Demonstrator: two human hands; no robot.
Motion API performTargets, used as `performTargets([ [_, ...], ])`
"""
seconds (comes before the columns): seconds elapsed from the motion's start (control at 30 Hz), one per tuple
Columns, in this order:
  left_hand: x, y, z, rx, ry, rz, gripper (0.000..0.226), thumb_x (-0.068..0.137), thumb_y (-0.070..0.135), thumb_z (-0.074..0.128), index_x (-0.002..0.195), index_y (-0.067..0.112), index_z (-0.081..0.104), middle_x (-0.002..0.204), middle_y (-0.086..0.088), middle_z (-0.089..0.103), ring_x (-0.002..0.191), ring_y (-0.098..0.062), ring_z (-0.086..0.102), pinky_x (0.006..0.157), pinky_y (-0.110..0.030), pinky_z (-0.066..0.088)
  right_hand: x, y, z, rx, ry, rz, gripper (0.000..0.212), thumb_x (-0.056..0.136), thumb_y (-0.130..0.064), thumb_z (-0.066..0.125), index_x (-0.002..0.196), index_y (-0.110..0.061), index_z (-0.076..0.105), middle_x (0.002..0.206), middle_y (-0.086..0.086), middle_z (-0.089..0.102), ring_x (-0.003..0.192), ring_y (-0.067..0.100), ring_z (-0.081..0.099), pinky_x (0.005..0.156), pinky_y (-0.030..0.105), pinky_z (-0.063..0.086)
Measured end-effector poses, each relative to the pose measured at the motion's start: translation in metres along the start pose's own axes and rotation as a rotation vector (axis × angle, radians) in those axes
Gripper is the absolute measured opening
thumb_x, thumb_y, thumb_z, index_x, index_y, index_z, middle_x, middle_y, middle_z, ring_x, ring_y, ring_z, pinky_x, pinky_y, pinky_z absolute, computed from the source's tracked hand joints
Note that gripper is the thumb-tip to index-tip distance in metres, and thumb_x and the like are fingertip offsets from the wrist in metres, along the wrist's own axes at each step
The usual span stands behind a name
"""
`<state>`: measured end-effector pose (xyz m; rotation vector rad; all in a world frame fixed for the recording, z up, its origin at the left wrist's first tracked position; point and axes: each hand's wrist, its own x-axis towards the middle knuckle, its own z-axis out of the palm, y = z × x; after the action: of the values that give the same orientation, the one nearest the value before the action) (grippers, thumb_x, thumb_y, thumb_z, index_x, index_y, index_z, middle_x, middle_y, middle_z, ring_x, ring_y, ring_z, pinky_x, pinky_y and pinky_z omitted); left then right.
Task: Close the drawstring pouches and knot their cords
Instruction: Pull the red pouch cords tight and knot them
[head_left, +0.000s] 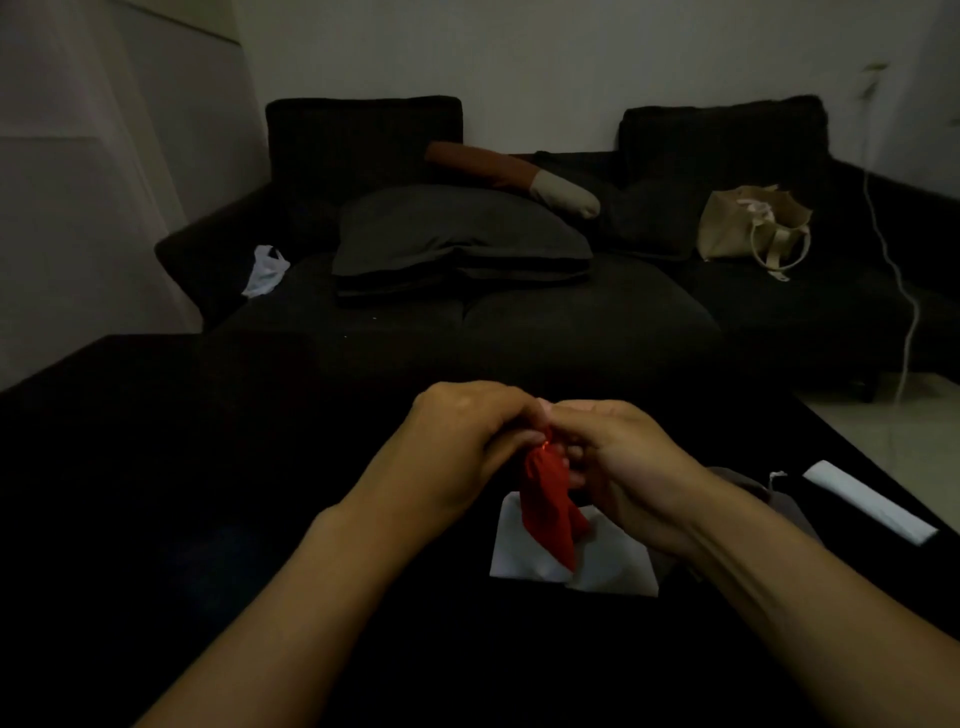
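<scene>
I see both hands, left hand and right hand, pinching the neck of the red pouch above the white pouch; red looks gathered, knot unconfirmed, white and grey pouch apparently still waiting.

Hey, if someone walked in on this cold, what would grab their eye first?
The red pouch, the one bright colour in a dim room, hangs at centre from the left hand and right hand, pinched together at its neck. Beneath it a white pouch lies flat on the dark table. Behind stands a dark sofa with a beige tote bag at right.
</scene>
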<state>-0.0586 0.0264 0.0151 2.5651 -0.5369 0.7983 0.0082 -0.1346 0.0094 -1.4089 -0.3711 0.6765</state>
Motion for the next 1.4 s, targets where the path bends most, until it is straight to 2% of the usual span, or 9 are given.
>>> performTargets([
  [0.1, 0.0, 0.003, -0.002, 0.064, -0.075, -0.034, 0.015, 0.09, 0.023, 0.067, 0.105, 0.02, 0.07, 0.099, 0.003, 0.071, 0.09, -0.009, 0.067, 0.082, -0.034, 0.057, 0.001, 0.001, -0.003, -0.056, 0.032, 0.012, 0.032, 0.096, -0.022, 0.056, 0.066, -0.013, 0.062, 0.058, -0.001, 0.05, 0.057, 0.008, 0.045, 0.058, 0.021, 0.037],
  [0.27, -0.001, 0.007, 0.002, 0.103, -0.054, 0.049, 0.02, 0.091, 0.027, 0.058, 0.1, 0.015, 0.071, 0.091, -0.002, 0.071, 0.081, -0.015, 0.069, 0.073, -0.041, 0.059, -0.001, -0.001, -0.004, -0.003, 0.037, 0.051, 0.028, 0.095, -0.018, 0.057, 0.069, -0.01, 0.061, 0.064, 0.003, 0.048, 0.055, 0.008, 0.043, 0.055, 0.021, 0.033],
  [0.43, -0.002, 0.007, 0.006, 0.099, -0.053, 0.039, 0.034, 0.092, 0.036, 0.045, 0.1, 0.014, 0.071, 0.092, 0.0, 0.071, 0.081, -0.013, 0.069, 0.072, -0.036, 0.059, -0.002, -0.003, -0.005, 0.002, 0.076, 0.07, 0.023, 0.095, -0.019, 0.06, 0.074, -0.008, 0.063, 0.063, 0.003, 0.049, 0.055, 0.007, 0.043, 0.052, 0.017, 0.034],
  [0.63, -0.001, 0.003, 0.014, 0.023, -0.153, -0.133, 0.005, 0.095, 0.03, 0.056, 0.098, 0.028, 0.053, 0.1, 0.011, 0.058, 0.09, -0.005, 0.056, 0.081, -0.028, 0.051, -0.001, -0.001, -0.005, 0.006, 0.097, 0.119, 0.019, 0.094, -0.018, 0.06, 0.085, -0.004, 0.069, 0.066, 0.004, 0.051, 0.055, 0.007, 0.044, 0.051, 0.017, 0.035],
  [0.83, -0.006, -0.009, 0.025, -0.135, -0.077, -0.302, 0.021, 0.094, 0.028, 0.057, 0.083, 0.039, 0.042, 0.08, 0.011, 0.054, 0.067, -0.004, 0.052, 0.06, -0.017, 0.037, -0.001, -0.003, -0.006, -0.183, 0.211, 0.038, 0.025, 0.095, -0.023, 0.063, 0.075, -0.01, 0.07, 0.063, 0.002, 0.057, 0.056, 0.007, 0.051, 0.05, 0.017, 0.044],
  [0.93, -0.009, -0.008, 0.027, -0.229, -0.009, -0.334, 0.019, 0.094, 0.024, 0.057, 0.083, 0.035, 0.045, 0.074, 0.008, 0.054, 0.062, -0.003, 0.051, 0.055, -0.014, 0.037, -0.003, -0.003, -0.008, -0.24, 0.245, -0.036, 0.027, 0.095, -0.021, 0.063, 0.071, -0.01, 0.071, 0.067, 0.005, 0.06, 0.058, 0.008, 0.055, 0.05, 0.018, 0.047],
  [1.1, -0.01, -0.001, 0.031, -0.333, 0.025, -0.376, 0.018, 0.097, 0.015, 0.057, 0.085, 0.025, 0.05, 0.07, 0.008, 0.054, 0.056, 0.004, 0.05, 0.053, -0.012, 0.038, -0.004, 0.003, -0.009, -0.137, 0.282, -0.098, 0.029, 0.096, -0.014, 0.06, 0.089, 0.013, 0.066, 0.07, 0.011, 0.053, 0.056, 0.009, 0.052, 0.048, 0.017, 0.05],
  [1.23, -0.008, -0.002, 0.034, -0.368, 0.016, -0.396, 0.012, 0.097, 0.017, 0.057, 0.087, 0.022, 0.053, 0.069, 0.009, 0.056, 0.056, 0.004, 0.05, 0.053, -0.011, 0.037, 0.0, 0.011, -0.009, -0.121, 0.347, -0.139, 0.029, 0.096, -0.013, 0.061, 0.07, 0.0, 0.066, 0.06, 0.005, 0.052, 0.052, 0.009, 0.051, 0.046, 0.017, 0.048],
  [1.4, -0.013, -0.005, 0.047, -0.598, 0.029, -0.466, 0.011, 0.098, 0.009, 0.055, 0.091, 0.016, 0.056, 0.074, 0.002, 0.064, 0.067, -0.004, 0.06, 0.063, -0.023, 0.049, 0.002, 0.014, -0.028, -0.219, 0.101, -0.019, 0.039, 0.096, -0.034, 0.059, 0.106, 0.003, 0.066, 0.084, 0.014, 0.065, 0.071, 0.021, 0.057, 0.057, 0.024, 0.039],
])
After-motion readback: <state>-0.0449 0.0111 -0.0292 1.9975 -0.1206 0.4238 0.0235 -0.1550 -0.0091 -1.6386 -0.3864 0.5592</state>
